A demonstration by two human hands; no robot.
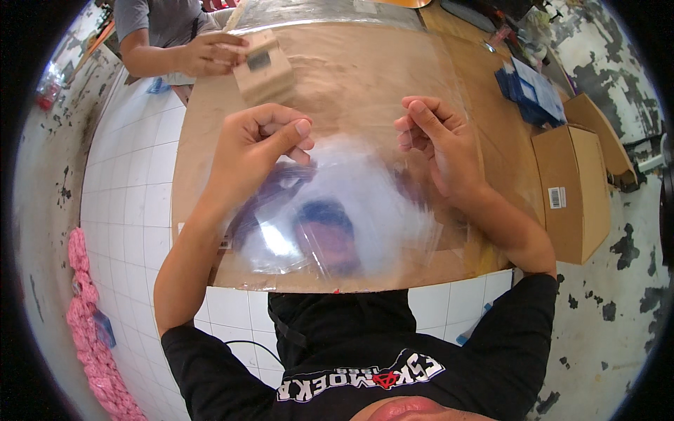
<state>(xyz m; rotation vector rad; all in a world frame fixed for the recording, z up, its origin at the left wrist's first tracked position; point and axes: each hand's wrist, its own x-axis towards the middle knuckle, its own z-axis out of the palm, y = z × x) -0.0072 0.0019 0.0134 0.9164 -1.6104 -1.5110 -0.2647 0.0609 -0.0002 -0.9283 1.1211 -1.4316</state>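
My left hand (263,140) is raised over the table, its thumb pressed toward its curled fingers. Opposite it, my right hand (439,140) is closed in a similar pinch, some distance apart. Whatever lies between the fingertips of either hand is too thin or clear to make out. Below both hands, a clear glossy plastic sheet (295,263) covers the near part of the brown tabletop (365,70) and mirrors bright light and dark shapes.
At the far left, another person's hand (214,54) touches a brown cardboard piece with a dark rectangular patch (277,74). On the right are a stack of blue-and-white packets (537,91) and a cardboard box (572,189). A pink braided bundle (88,316) hangs at left.
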